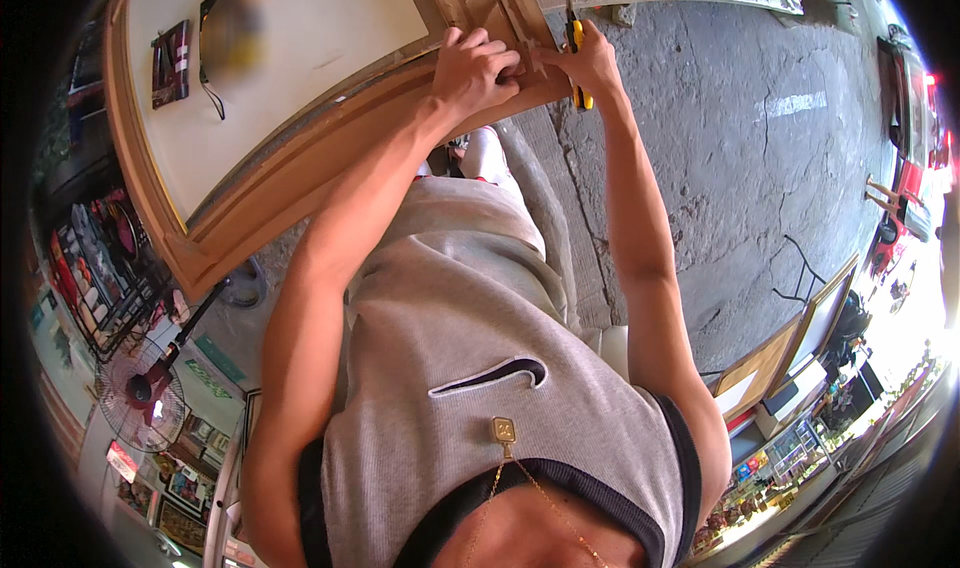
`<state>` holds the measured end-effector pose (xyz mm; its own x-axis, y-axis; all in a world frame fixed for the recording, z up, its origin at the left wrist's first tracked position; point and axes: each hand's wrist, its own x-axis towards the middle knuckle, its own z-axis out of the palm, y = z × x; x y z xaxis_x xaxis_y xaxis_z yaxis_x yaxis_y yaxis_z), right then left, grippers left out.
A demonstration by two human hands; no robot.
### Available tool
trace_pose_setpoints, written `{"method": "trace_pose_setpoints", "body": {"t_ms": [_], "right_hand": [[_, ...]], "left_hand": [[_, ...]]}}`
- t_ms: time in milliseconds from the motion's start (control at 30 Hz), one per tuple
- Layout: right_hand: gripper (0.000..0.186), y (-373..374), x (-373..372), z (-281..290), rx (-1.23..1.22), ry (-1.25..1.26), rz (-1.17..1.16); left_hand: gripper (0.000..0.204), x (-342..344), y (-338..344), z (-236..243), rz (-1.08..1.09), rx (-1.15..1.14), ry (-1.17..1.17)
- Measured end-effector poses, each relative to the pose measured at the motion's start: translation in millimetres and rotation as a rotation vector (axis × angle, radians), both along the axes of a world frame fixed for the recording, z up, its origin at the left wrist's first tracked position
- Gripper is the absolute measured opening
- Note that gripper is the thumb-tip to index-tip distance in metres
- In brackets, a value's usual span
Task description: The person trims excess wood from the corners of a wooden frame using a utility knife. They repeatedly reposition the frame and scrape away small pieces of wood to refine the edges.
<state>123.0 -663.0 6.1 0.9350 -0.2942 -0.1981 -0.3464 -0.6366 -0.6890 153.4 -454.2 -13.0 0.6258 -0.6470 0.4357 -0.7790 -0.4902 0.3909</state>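
Observation:
A large frame (160,203) with brown, cardboard-like edging surrounds a white panel (300,78) at upper left. My left hand (475,71) rests on the edging near its right corner, fingers curled inward; whatever they grip is hidden. At that same corner, my right hand (592,63) reaches its index finger toward the brown surface. A yellow and black utility knife (576,38) is held in this right hand, its blade end pointing away from me.
On the panel lie a dark, flat, booklet-like item (171,65) and a blurred roundish thing (233,33) with a cord. Cracked grey concrete floor (700,168) extends right. A standing fan (140,393) is at left; several frames (790,353) lean at right.

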Motion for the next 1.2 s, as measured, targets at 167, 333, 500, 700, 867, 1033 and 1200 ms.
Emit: {"method": "trace_pose_setpoints", "body": {"t_ms": [167,333,500,700,867,1033,1200], "right_hand": [[0.066,-12,-14,-6,0.075,0.049,-0.026],[0.058,-11,-24,-6,0.058,-0.025,0.006],[0.053,-12,-33,1,-0.061,-0.071,-0.007],[0.052,-33,-77,-14,0.151,-0.031,-0.313],[0.049,-35,-130,-42,0.132,0.091,-0.487],[0.052,-24,-184,-59,0.101,0.201,-0.518],[0.048,-15,-227,-70,0.153,0.230,-0.621]], "left_hand": [[0.014,1,-10,3,-0.007,0.058,0.078],[0.017,11,-9,3,-0.103,0.014,0.046],[0.016,12,-15,-1,-0.092,-0.100,0.290],[0.025,18,8,-1,0.020,-0.178,0.114],[0.018,17,-7,-5,-0.303,0.006,-0.080],[0.008,30,-19,-13,-0.444,0.090,0.018],[0.017,52,-20,5,-0.532,0.006,0.430]]}}
